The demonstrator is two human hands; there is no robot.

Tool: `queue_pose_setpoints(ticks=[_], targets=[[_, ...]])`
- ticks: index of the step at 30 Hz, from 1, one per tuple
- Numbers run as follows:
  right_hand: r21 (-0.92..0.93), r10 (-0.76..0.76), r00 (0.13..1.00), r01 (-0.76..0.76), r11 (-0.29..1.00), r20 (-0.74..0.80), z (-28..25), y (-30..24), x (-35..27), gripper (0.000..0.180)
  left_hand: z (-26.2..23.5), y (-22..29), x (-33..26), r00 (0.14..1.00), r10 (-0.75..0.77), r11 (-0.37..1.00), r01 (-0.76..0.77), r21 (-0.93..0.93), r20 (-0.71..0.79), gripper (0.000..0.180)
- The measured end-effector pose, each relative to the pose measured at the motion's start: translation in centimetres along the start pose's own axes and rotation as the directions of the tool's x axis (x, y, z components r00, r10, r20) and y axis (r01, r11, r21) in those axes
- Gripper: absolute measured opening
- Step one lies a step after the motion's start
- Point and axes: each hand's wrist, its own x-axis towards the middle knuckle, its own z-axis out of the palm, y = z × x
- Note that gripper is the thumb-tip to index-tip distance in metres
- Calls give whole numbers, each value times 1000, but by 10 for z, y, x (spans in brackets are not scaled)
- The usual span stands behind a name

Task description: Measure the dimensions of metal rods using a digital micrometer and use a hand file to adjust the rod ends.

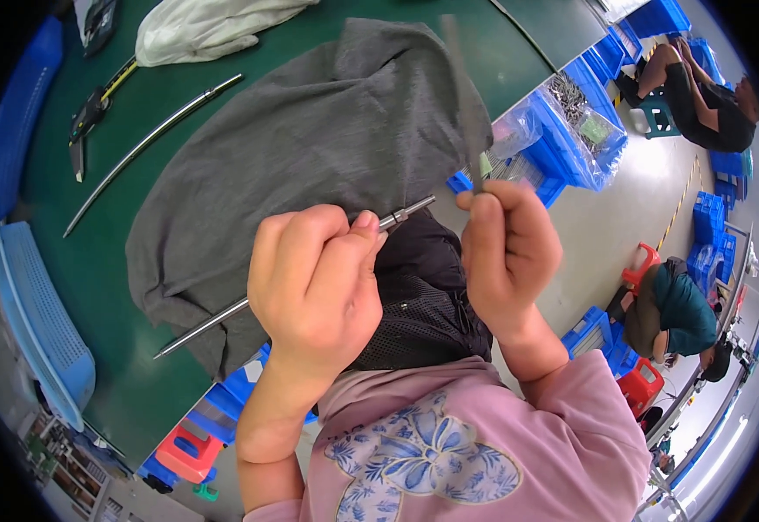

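Note:
My left hand (314, 283) is closed around a long thin metal rod (205, 326). Its tapered end points down-left over the grey cloth (310, 139), and its threaded tip (410, 211) sticks out past my fingers to the right. My right hand (506, 248) pinches a slim dark file-like tool (462, 96) that stands upright, its lower end close to the rod's tip. Both hands hover just off the edge of the green table (92, 261).
On the table lie another curved metal rod (149, 139), a caliper (92, 109), a white cloth (205, 26) and a blue basket (40, 322). Blue bins with bagged parts (571, 122) stand on the floor. Two people (675, 317) sit low at right.

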Motion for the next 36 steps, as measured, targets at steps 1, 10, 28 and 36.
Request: queue_pose_setpoints(ticks=[1, 10, 28, 36], targets=[[37, 15, 999, -17, 999, 46, 1, 2, 2, 2, 0, 0, 0, 1000, -6, 1000, 6, -9, -1, 16], [72, -34, 971, 18, 997, 238, 1, -1, -9, 3, -1, -1, 1, 999, -15, 1000, 15, -9, 41, 15], [28, -42, 999, 41, 999, 31, 4, -1, 2, 3, -1, 0, -2, 1000, 2, 1000, -2, 20, 4, 16], [86, 87, 993, -94, 992, 81, 11, 1, 4, 15, 0, 2, -5, 998, 61, 996, -59, 61, -31, 17]])
